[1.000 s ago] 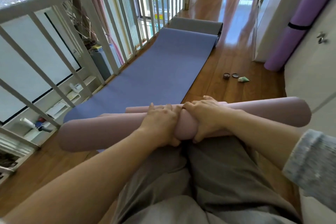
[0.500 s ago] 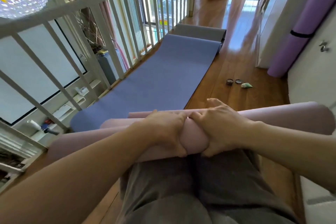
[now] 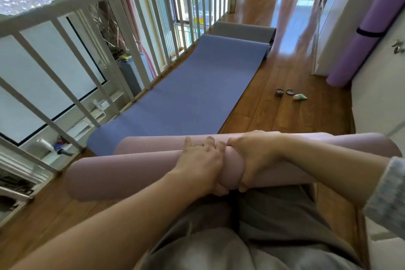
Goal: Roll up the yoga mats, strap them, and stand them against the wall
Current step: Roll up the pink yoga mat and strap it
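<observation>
Hands side by side on rolled pink mat, held crosswise in front of grey-trousered legs, low over wooden floor. Left hand laid over top of roll, fingers spread, thumb hooked underneath; right hand wrapped round it, fingers curled under. Ahead, blue mat flat on floor beside white railing, grey mat just beyond its far end. Purple mat, rolled, bound with black strap, leaning against right wall. Small round tin on floor, likely lid just beside it, contents too small to tell; green-and-white packet next to lid.
</observation>
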{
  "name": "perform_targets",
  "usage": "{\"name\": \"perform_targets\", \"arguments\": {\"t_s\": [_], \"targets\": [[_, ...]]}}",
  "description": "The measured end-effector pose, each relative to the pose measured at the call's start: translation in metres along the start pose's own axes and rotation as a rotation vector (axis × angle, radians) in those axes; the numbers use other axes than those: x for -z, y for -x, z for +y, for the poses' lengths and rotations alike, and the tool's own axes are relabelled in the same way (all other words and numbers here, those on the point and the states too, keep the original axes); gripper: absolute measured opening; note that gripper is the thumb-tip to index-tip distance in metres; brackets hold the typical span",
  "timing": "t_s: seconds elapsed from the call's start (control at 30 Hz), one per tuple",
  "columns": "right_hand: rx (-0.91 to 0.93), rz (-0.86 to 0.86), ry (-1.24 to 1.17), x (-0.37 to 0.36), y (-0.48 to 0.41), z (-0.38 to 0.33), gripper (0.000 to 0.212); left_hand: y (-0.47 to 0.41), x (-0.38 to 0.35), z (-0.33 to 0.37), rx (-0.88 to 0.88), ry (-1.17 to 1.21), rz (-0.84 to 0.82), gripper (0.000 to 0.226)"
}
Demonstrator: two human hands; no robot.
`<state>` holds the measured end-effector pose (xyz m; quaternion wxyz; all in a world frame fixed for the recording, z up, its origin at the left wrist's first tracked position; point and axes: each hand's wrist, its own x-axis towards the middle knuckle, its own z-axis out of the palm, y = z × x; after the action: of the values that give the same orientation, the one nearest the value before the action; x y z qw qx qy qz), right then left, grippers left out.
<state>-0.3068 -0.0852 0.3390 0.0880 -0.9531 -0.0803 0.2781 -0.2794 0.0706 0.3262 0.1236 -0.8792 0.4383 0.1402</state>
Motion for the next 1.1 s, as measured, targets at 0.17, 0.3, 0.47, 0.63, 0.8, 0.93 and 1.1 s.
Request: {"name": "perform_targets", "arguments": {"t_s": [0.17, 0.3, 0.47, 0.63, 0.8, 0.93, 1.1], "targets": [[-0.078, 0.002, 0.034, 0.002, -0.003, 0.002, 0.099, -0.013, 0.005, -0.018, -0.021, 0.224, 0.004, 0.092], [-0.067, 0.326, 0.174, -0.026, 0.005, -0.012, 0.100, -0.028, 0.020, -0.033, -0.055, 0.364, -0.188, 0.085], [-0.076, 0.166, 0.053, -0.002, -0.011, 0.001, 0.086, -0.020, 0.008, -0.021, 0.007, 0.096, -0.018, 0.098], [-0.110, 0.068, -0.053, 0.006, -0.021, 0.005, 0.079, -0.026, -0.003, -0.023, -0.009, 0.081, 0.125, 0.097], [-0.123, 0.516, 0.316, -0.043, -0.010, -0.003, 0.097, -0.039, 0.005, -0.041, -0.037, 0.211, -0.020, 0.097], [-0.106, 0.506, 0.231, -0.032, -0.020, 0.005, 0.089, -0.052, 0.014, -0.052, -0.020, 0.337, -0.153, 0.084], [-0.081, 0.417, 0.178, -0.013, -0.025, 0.014, 0.083, -0.035, -0.010, -0.033, 0.060, 0.014, 0.134, 0.098]]}}
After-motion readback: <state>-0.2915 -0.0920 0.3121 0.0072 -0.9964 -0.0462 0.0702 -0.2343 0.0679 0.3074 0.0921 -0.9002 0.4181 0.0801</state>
